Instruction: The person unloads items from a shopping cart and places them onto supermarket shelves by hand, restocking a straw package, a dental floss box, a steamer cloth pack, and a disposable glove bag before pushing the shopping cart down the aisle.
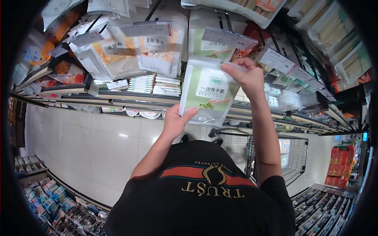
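Note:
A green and white packet of disposable gloves (210, 92) is held up in front of the shelf, its printed face toward me. My left hand (177, 120) pinches its lower left edge, thumb on the front. At the upper right corner, my right hand (248, 76) grips the packet between thumb and fingers. Just behind it hangs a similar packet (208, 43) on a hook, partly covered by a price tag (228, 38). To the left hang packs of steamer cloth (159, 47).
A wire shopping cart (293, 157) stands at my right with some packets inside. Shelf edges (130, 100) run across below the hanging goods. Bags of wooden sticks (330, 43) hang at upper right. Behind me are more stocked shelves (55, 204).

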The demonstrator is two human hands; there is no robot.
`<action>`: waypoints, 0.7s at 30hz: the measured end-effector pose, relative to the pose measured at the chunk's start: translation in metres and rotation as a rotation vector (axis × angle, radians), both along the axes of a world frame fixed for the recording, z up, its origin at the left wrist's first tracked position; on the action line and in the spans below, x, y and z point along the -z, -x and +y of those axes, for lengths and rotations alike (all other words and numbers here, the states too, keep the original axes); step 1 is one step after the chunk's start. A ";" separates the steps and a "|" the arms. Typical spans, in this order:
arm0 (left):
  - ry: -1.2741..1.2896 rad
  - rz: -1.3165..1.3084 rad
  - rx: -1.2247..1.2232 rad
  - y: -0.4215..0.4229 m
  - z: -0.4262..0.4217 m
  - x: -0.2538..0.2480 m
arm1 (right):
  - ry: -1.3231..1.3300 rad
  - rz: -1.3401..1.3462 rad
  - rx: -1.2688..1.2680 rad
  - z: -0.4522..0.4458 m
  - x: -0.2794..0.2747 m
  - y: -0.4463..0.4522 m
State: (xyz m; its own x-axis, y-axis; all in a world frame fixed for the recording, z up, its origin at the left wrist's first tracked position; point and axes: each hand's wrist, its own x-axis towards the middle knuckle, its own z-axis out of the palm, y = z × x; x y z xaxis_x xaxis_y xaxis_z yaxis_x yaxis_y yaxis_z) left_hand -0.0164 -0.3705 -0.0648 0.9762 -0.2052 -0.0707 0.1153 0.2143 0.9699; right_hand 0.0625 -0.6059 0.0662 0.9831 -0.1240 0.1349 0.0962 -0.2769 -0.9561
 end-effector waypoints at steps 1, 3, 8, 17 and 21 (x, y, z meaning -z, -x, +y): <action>-0.033 -0.010 -0.010 -0.003 0.000 -0.001 | 0.026 -0.001 0.026 0.003 0.000 -0.004; -0.031 -0.044 -0.017 -0.009 -0.003 -0.002 | 0.109 -0.034 0.083 0.010 -0.008 -0.004; -0.023 -0.085 -0.039 -0.029 -0.010 -0.017 | 0.083 -0.311 0.083 0.014 -0.017 -0.016; -0.095 -0.192 -0.098 -0.049 -0.007 -0.020 | 0.335 -0.765 0.078 0.013 -0.017 -0.033; -0.065 -0.209 -0.110 -0.051 -0.005 -0.021 | 0.301 -0.746 0.052 0.015 -0.019 -0.037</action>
